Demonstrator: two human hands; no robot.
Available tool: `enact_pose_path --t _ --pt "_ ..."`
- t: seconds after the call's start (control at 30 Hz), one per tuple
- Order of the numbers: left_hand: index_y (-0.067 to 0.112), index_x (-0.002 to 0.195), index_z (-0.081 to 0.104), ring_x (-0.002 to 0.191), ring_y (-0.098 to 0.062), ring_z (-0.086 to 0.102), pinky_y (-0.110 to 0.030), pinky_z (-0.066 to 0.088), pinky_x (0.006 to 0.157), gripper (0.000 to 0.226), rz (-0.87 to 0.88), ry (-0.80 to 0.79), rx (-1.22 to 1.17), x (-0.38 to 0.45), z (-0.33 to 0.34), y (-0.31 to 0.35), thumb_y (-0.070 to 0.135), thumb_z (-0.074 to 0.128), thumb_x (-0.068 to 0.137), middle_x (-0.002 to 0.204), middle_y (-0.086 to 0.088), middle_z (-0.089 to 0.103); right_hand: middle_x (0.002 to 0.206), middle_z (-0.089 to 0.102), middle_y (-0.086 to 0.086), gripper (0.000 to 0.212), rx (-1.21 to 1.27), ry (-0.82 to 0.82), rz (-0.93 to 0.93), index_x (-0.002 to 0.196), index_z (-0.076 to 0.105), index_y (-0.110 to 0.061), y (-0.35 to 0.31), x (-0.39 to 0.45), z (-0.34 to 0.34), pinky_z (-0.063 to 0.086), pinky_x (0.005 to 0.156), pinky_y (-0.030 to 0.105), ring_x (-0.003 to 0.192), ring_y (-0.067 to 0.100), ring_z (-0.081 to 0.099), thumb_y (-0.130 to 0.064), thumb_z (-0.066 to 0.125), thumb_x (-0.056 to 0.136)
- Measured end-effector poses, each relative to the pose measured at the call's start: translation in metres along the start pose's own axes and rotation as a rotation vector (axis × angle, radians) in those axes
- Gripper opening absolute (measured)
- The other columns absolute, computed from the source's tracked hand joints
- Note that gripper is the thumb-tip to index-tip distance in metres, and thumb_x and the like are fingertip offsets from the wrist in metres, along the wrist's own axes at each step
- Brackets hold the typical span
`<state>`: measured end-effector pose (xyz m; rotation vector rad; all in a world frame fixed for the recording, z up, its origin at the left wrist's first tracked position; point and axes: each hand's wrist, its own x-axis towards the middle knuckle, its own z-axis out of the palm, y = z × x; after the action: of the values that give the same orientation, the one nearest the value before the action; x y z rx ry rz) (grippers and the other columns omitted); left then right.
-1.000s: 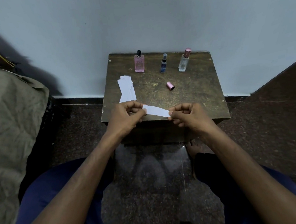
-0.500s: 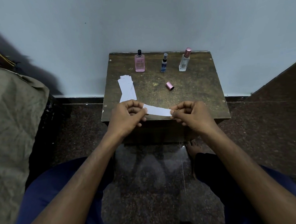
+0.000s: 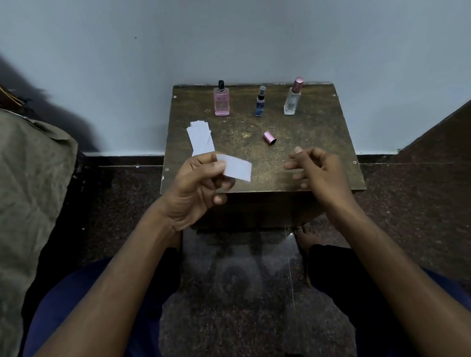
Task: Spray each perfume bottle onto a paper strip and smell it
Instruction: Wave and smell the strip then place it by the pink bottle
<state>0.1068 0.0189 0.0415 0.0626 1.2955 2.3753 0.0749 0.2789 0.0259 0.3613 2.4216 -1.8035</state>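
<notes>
White paper strip (image 3: 237, 167) is pinched at one end by the left hand (image 3: 195, 190), thumb on top and fingers curled beneath, so its free end sticks out to the right over the front edge of the table (image 3: 323, 151). The right hand (image 3: 315, 170) hovers over the front right corner, well apart from the strip, its fingers loosely curled and a little spread, gripping and touching nothing.

Only the head view is given. Three bottles stand in a row along the back edge: a pink bottle (image 3: 221, 102) with a black sprayer toward the back left, a small blue bottle (image 3: 260, 102) in the middle, and a clear bottle (image 3: 293, 97) with a pink cap toward the back right. A loose pink cap (image 3: 270, 137) lies on its side near the middle of the table, just ahead of the right hand. A stack of spare strips (image 3: 200, 139) lies by the left edge, just behind the left hand.

By my reading the strip is ready and the spraying comes next. The free right hand would need to reach to the back edge, take a bottle upright with a finger on its sprayer, and aim it at the strip's free end. Which bottle is due, I cannot tell; the pink and blue ones show bare sprayers.
</notes>
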Motion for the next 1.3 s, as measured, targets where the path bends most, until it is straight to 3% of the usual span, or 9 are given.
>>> enact_pose_path --t 0.1,0.23,0.47,0.63,0.87,0.93,1.0,1.1,1.3 --pt "0.017 0.086 0.076 0.055 0.000 0.054 -0.012 0.038 0.044 0.018 -0.027 -0.006 0.024 -0.002 -0.003 0.000 0.027 0.090 0.079 0.066 0.007 0.062 0.095 0.082 0.001 0.023 0.027 -0.004 0.048 0.106 0.072 -0.018 0.003 0.004 -0.003 0.052 0.062 0.024 0.071 0.008 0.071 -0.038 0.060 0.107" --pt "0.015 0.093 0.078 0.061 -0.006 0.068 -0.026 0.054 0.058 0.004 -0.131 0.314 0.875 0.012 -0.011 -0.019 0.013 0.082 0.093 0.073 0.001 0.078 0.090 0.081 -0.001 0.017 -0.077 -0.074 -0.010 0.105 0.071 -0.016 0.008 0.003 0.000 0.050 0.057 0.016 0.067 0.006 0.071 -0.032 0.064 0.106" --pt "0.019 0.081 0.079 0.050 -0.006 0.049 -0.013 0.038 0.040 0.022 -0.042 -0.110 -0.012 -0.001 -0.003 -0.003 0.036 0.093 0.078 0.064 0.000 0.061 0.090 0.080 0.000 0.017 -0.097 -0.077 -0.056 0.107 0.071 -0.013 0.006 0.004 -0.002 0.048 0.056 0.010 0.068 0.000 0.072 -0.027 0.064 0.106" --pt "0.032 0.087 0.082 0.066 -0.003 0.068 -0.025 0.047 0.064 0.005 -0.028 0.245 1.182 0.010 -0.020 -0.015 0.030 0.085 0.090 0.074 0.012 0.078 0.089 0.080 -0.003 0.013 -0.189 -0.099 -0.071 0.105 0.072 -0.016 0.010 0.003 -0.001 0.048 0.056 0.010 0.068 -0.001 0.072 -0.027 0.065 0.105" --pt "0.021 0.082 0.083 0.053 -0.001 0.041 -0.013 0.038 0.047 0.025 -0.076 -0.130 -0.102 -0.001 -0.001 0.000 0.038 0.097 0.072 0.068 0.007 0.063 0.082 0.075 -0.010 0.013 -0.505 -0.086 -0.201 0.095 0.076 -0.021 0.016 0.006 0.002 0.053 0.069 0.025 0.074 0.003 0.070 -0.032 0.070 0.100" --pt "0.022 0.085 0.082 0.054 -0.003 0.039 -0.014 0.035 0.048 0.019 -0.014 -0.020 -0.033 0.005 -0.005 0.000 0.037 0.092 0.077 0.068 0.009 0.064 0.078 0.071 -0.015 0.010 -0.557 -0.092 -0.226 0.094 0.076 -0.022 0.018 0.007 0.004 0.046 0.064 0.013 0.071 -0.004 0.066 -0.030 0.073 0.098" --pt "0.022 0.090 0.083 0.057 0.000 0.058 -0.016 0.042 0.054 0.004 0.034 0.207 0.565 0.012 -0.013 -0.006 0.025 0.085 0.087 0.070 0.012 0.072 0.076 0.068 -0.018 0.005 -0.580 -0.108 -0.216 0.094 0.076 -0.025 0.022 0.007 0.004 0.042 0.061 0.007 0.069 -0.007 0.064 -0.028 0.074 0.098" --pt "0.027 0.094 0.087 0.074 0.003 0.068 -0.016 0.047 0.072 0.009 -0.038 0.186 1.140 0.010 -0.017 -0.014 0.033 0.088 0.087 0.082 0.019 0.079 0.092 0.073 -0.010 0.010 -0.629 -0.093 -0.257 0.099 0.079 -0.025 0.029 0.009 0.005 0.057 0.082 0.027 0.088 0.005 0.070 -0.032 0.073 0.096" --pt "0.024 0.074 0.082 0.067 -0.012 0.045 -0.021 0.040 0.057 0.034 -0.077 -0.062 0.115 0.001 -0.010 -0.009 0.047 0.102 0.060 0.069 0.006 0.064 0.137 0.059 0.006 0.028 -0.764 -0.118 -0.269 0.119 0.075 -0.021 0.030 0.012 0.008 0.048 0.109 0.041 0.127 0.026 0.058 -0.036 0.073 0.095"
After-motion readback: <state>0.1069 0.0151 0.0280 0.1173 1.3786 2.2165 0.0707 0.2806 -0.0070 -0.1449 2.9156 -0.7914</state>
